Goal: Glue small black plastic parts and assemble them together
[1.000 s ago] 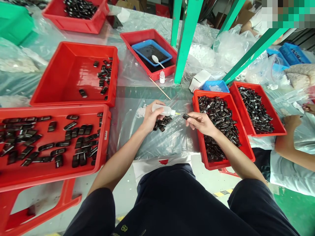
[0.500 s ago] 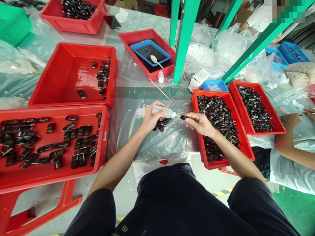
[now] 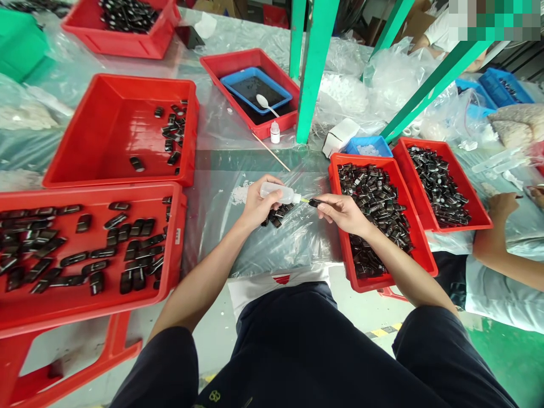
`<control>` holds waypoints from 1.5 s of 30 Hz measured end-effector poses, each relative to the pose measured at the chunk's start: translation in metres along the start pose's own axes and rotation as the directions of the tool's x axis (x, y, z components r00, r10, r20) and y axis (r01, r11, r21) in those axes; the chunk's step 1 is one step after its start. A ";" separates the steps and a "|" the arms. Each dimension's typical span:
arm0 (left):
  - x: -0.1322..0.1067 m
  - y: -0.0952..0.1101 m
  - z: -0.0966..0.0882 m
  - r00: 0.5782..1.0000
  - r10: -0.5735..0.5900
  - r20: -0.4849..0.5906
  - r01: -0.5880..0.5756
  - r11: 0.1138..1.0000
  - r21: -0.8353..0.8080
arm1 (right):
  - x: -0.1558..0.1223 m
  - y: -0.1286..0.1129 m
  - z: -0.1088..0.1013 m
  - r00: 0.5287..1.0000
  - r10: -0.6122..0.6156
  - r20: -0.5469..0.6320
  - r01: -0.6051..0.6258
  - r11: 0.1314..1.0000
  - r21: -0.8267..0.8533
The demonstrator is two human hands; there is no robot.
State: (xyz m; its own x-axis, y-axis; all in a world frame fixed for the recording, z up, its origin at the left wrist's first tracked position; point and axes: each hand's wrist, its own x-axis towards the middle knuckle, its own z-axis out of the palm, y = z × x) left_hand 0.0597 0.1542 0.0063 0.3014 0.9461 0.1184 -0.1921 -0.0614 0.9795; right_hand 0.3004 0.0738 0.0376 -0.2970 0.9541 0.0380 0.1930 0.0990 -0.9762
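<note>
My left hand is closed around a translucent squeeze bottle, which lies nearly level with its thin yellowish tip pointing right. The tip meets or nearly meets a small black glossy part; contact is too fine to tell. That part is pinched between the thumb and fingers of my right hand. Below the bottle, a little pile of similar black parts rests on the plastic-covered table. Small white pieces lie beside my left hand.
Red bins of black parts stand at right and left. A wooden stick, a small white bottle and a red tray lie ahead. A green post rises behind. A co-worker's hand is at far right.
The whole view has shifted slightly, with most things a little further left. Both hands keep their grips, and the bottle tip stays at the black part.
</note>
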 end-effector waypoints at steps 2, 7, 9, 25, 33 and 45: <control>0.000 0.000 0.000 1.000 -0.006 -0.002 0.006 1.000 -0.003 | 0.000 0.001 0.000 1.000 -0.009 0.001 0.009 1.000 0.004; 0.001 -0.001 0.000 1.000 0.000 0.009 0.000 1.000 -0.014 | 0.000 0.002 0.000 1.000 -0.015 0.008 0.015 1.000 0.001; 0.001 -0.001 -0.001 1.000 0.013 0.010 -0.013 1.000 -0.003 | 0.000 0.002 0.000 1.000 -0.017 0.009 0.017 1.000 -0.001; 0.000 -0.007 -0.005 1.000 0.005 0.011 -0.006 1.000 0.014 | 0.000 0.003 0.000 1.000 -0.021 -0.002 0.021 1.000 0.016; 0.000 -0.010 -0.001 1.000 -0.012 0.002 0.013 0.999 -0.049 | 0.001 0.002 -0.001 1.000 -0.022 -0.012 0.023 0.999 0.049; -0.001 -0.010 0.002 0.999 -0.039 -0.008 0.038 0.996 -0.086 | 0.001 -0.002 -0.001 1.000 -0.007 -0.027 0.007 1.000 0.023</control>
State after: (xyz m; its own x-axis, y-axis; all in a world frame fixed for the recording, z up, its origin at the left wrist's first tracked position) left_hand 0.0630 0.1532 -0.0032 0.3014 0.9502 0.0793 -0.2598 0.0018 0.9656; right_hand 0.3006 0.0744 0.0393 -0.2725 0.9608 0.0504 0.1695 0.0995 -0.9805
